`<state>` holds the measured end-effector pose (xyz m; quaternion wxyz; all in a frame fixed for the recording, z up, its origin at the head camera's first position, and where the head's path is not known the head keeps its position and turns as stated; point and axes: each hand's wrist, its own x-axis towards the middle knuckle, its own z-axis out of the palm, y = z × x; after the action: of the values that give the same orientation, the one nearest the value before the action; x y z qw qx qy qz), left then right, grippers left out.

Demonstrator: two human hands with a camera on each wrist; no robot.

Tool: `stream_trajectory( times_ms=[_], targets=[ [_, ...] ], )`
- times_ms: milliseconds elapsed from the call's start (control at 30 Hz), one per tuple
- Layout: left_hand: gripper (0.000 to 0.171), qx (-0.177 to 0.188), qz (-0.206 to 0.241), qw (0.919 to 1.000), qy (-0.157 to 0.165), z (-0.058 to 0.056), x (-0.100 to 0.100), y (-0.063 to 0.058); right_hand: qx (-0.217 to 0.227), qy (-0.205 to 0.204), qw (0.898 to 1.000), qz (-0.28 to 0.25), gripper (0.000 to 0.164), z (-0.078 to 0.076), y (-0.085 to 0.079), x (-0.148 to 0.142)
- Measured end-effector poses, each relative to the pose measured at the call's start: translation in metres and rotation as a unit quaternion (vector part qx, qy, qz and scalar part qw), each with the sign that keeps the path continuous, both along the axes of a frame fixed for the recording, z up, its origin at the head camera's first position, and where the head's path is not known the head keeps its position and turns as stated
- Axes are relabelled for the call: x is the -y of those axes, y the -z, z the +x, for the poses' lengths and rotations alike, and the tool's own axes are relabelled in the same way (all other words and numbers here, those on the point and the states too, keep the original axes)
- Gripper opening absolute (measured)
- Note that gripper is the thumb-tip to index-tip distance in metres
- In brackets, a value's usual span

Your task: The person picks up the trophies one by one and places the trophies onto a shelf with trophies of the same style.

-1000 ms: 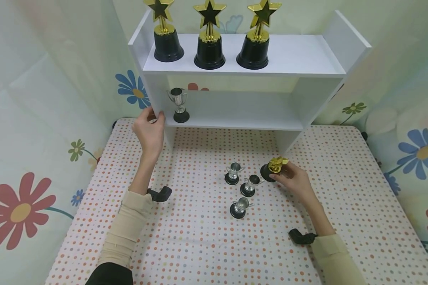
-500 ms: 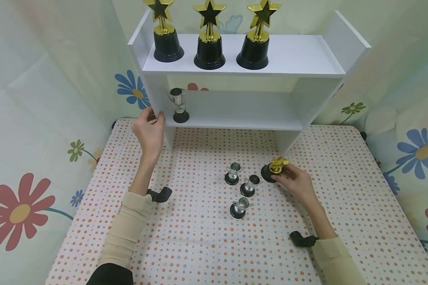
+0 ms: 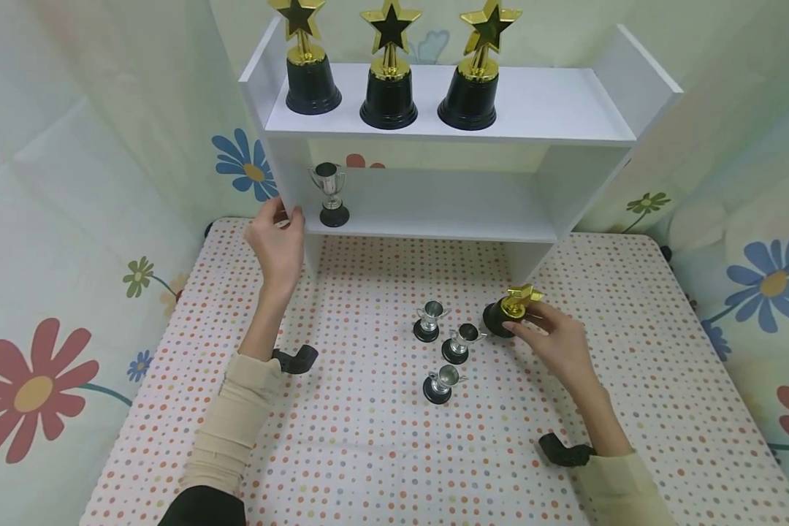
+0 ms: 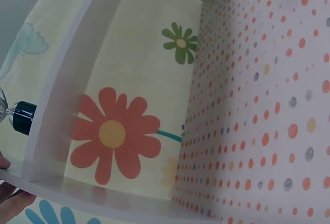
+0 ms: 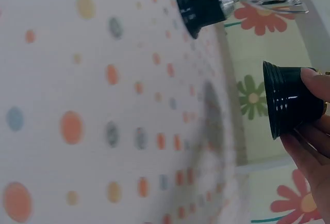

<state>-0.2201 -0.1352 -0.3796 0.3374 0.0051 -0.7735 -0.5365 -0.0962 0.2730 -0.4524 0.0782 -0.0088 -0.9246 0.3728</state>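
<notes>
Pinching a tilted gold star trophy [image 3: 511, 310] right of centre, the right hand [image 3: 561, 347] partly covers it; the left hand [image 3: 276, 245], left of centre, grips the white shelf unit [image 3: 447, 208] by its side, some fingers hidden. Three larger star trophies [image 3: 389, 95] are cropped up top; shiny, two-handled silver cups [image 3: 463, 341] sit below centre.

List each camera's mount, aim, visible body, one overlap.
Head: on head, facing forward-down at white rectangular shelf unit, dotted tablecloth; left hand, right hand, forearms visible.
Left wrist: worn there, facing under shelf unit toward flower-printed backdrop; left fingertips visible.
Right wrist: worn there, facing across tablecloth at black-based gold star trophy; right fingers visible.
Shared: head and right wrist both show trophy.
</notes>
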Motion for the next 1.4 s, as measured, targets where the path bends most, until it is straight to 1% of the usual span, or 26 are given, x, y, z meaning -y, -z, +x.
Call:
stream_trajectory(
  times_ms=[167,267,367,567,700,967,1067,1133,1167,1233,1400],
  targets=[
    [0.024,0.003,-0.005,1.0,-0.006,0.0,0.0,0.0,-0.05,-0.015,0.999,0.016,0.045,0.006,-0.023,0.005],
    [0.024,0.001,-0.008,1.0,-0.006,0.0,0.001,0.0,-0.069,-0.023,0.997,0.03,0.044,0.009,-0.039,0.009],
    [0.024,-0.003,-0.006,1.0,-0.003,0.0,0.001,-0.001,-0.083,-0.028,0.996,0.03,0.041,0.01,-0.056,0.013],
    [0.024,-0.001,-0.003,1.0,-0.005,0.001,0.002,-0.001,-0.127,-0.045,0.99,0.033,0.036,0.012,-0.084,0.017],
    [0.024,0.0,-0.003,1.0,-0.003,0.001,0.002,-0.001,-0.162,-0.062,0.984,0.028,0.035,0.01,-0.101,0.019],
    [0.024,0.004,-0.002,1.0,-0.004,0.002,0.002,-0.002,-0.222,-0.097,0.97,0.023,0.045,0.004,-0.135,0.023],
    [0.023,0.003,-0.003,1.0,-0.006,0.002,0.003,-0.002,-0.253,-0.105,0.962,0.016,0.048,-0.001,-0.148,0.025],
    [0.023,0.0,-0.006,1.0,-0.006,0.001,0.003,-0.001,-0.265,-0.101,0.959,0.013,0.049,-0.003,-0.156,0.026],
    [0.023,-0.001,-0.007,1.0,-0.006,0.001,0.002,-0.001,-0.269,-0.095,0.958,0.012,0.05,-0.004,-0.161,0.027],
    [0.023,-0.002,-0.006,1.0,-0.003,0.001,0.002,-0.001,-0.265,-0.081,0.961,0.011,0.048,-0.004,-0.172,0.028],
    [0.022,-0.001,-0.001,1.0,0.001,0.001,0.0,-0.001,-0.244,-0.083,0.966,-0.021,0.047,-0.007,-0.2,0.031]
  ],
)
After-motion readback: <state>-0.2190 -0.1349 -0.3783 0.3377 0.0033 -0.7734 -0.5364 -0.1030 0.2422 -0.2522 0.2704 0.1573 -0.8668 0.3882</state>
